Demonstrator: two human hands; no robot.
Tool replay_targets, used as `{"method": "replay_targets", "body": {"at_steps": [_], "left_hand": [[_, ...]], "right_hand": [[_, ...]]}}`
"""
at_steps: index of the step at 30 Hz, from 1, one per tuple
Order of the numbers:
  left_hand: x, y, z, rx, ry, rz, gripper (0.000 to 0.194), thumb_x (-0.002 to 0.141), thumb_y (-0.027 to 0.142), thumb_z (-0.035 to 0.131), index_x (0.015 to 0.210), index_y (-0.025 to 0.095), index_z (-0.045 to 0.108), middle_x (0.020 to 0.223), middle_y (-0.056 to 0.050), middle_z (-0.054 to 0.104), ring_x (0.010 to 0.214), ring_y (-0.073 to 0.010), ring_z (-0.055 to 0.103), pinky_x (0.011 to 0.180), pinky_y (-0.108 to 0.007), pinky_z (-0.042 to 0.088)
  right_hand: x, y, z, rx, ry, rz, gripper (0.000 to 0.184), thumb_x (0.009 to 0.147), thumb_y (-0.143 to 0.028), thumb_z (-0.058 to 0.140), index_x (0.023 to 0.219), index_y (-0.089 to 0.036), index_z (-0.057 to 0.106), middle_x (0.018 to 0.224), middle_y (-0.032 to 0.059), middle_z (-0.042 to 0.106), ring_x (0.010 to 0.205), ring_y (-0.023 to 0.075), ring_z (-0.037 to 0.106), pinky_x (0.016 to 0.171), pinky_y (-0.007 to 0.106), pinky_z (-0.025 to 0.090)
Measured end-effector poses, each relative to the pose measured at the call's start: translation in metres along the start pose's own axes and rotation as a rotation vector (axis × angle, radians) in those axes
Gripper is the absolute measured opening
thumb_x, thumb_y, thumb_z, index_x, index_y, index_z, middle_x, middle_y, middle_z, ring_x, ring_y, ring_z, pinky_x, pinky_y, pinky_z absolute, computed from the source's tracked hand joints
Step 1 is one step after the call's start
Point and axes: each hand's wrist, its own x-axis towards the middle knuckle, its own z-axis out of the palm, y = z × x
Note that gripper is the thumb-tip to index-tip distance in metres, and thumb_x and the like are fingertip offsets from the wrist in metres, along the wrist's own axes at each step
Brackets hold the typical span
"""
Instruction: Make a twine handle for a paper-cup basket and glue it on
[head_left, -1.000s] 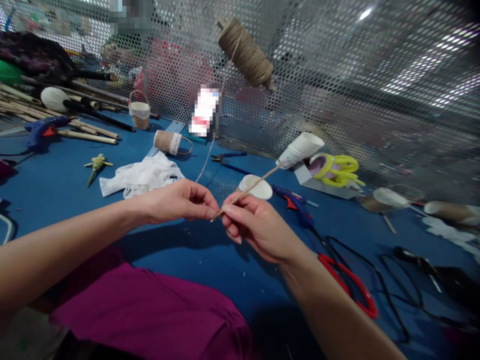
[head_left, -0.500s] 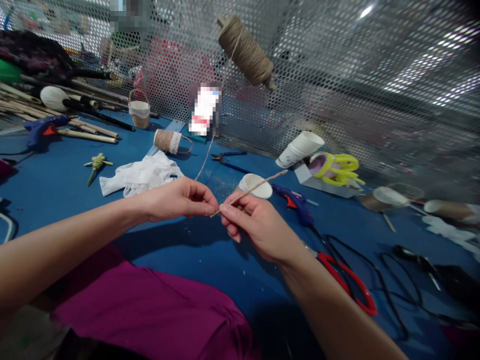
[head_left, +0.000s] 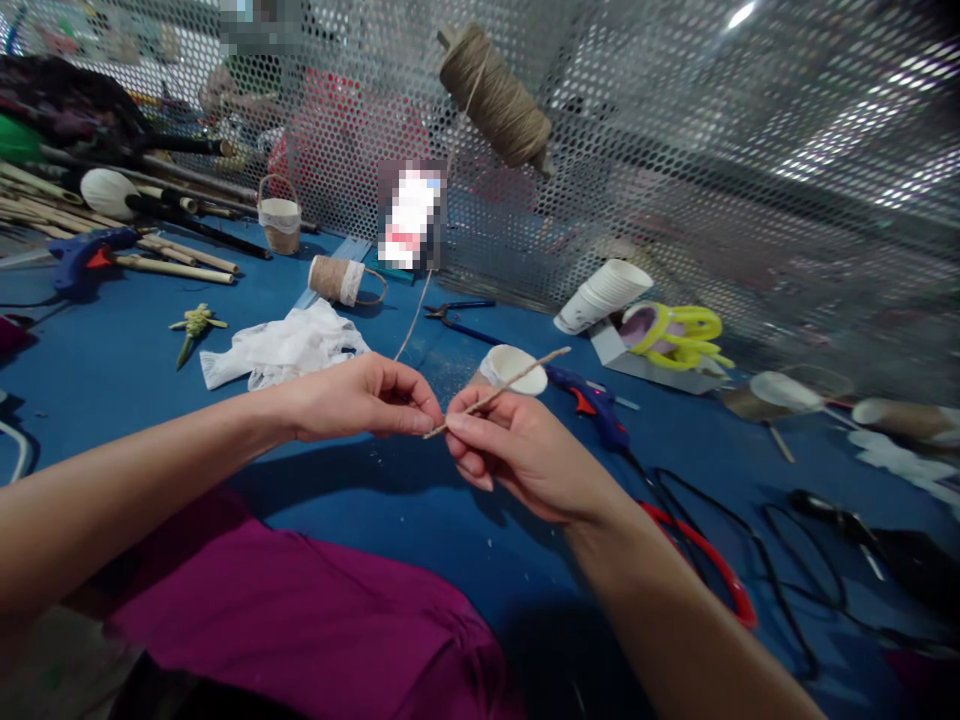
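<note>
Over the blue table my right hand pinches a thin stick wrapped in twine, which points up and to the right. My left hand is closed in a pinch at the stick's near end, holding the twine strand. That strand runs up to a spool of jute twine hung on the perforated metal screen. A white paper cup lies on the table just behind my right hand.
A blue glue gun, red-handled scissors and black cables lie at the right. A stack of paper cups, yellow tape dispenser, pliers, white cloth, small twine baskets and bamboo sticks lie behind.
The far tip of the stick has dropped from near the cup stack to a flatter angle over the white cup. Both hands have stayed in place, pinched together.
</note>
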Motion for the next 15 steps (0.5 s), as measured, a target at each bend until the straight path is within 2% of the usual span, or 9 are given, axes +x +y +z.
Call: {"method": "replay_targets", "body": {"at_steps": [15], "left_hand": [[0.0001,0.0007,0.0000,-0.052,-0.052,-0.072,0.012,0.071,0.023,0.064,0.071,0.012,0.060,0.057,0.005,0.049,0.049,-0.0051,0.038,0.047,-0.020,0.028]], "right_hand": [[0.0000,0.0033,-0.0002,0.002,-0.042,-0.017,0.020,0.070,-0.029,0.069,0.073,-0.016,0.054,0.056,-0.0049,0.055,0.042,0.0043,0.047,0.037,0.017,0.035]]}}
